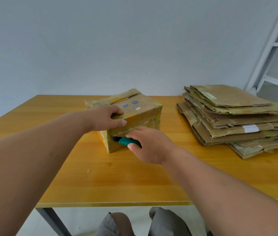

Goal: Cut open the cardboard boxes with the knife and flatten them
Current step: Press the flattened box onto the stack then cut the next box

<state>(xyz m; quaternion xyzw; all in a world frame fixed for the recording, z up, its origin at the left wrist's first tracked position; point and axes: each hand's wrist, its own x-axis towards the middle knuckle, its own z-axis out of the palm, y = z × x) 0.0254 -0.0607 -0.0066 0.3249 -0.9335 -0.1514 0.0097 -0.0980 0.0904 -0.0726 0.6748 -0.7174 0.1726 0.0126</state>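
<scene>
**Knife at the near side of a taped box**

A person is sitting at a yellow wooden bench (pixel 134 181), both bare arms reaching forward over it. A taped cardboard box (pixel 140 114) is standing towards the far edge of the bench, roughly midway along it, with one corner turned to the near edge. Blue printing is showing on its top face, and a flap along its far top edge is lifting slightly.

The left hand (pixel 105 119) is lying on the box's near top edge, fingers curling over the top and the thumb pressing along the side face, gripping the box. The right hand (pixel 149 144) is clamping round the green handle of a knife (pixel 126 140), fingers wrapping it and the thumb lying along it. The knife's dark front end is sitting against the lower part of the box's near side face, close to the near corner; the blade itself is too small to make out.

A stack of flattened cardboard (pixel 233 120) is lying at the bench's far right corner, well apart from the box, its sheets fanning out unevenly. A white metal frame (pixel 271 53) is standing beyond the right end of the bench, against the pale wall.
</scene>
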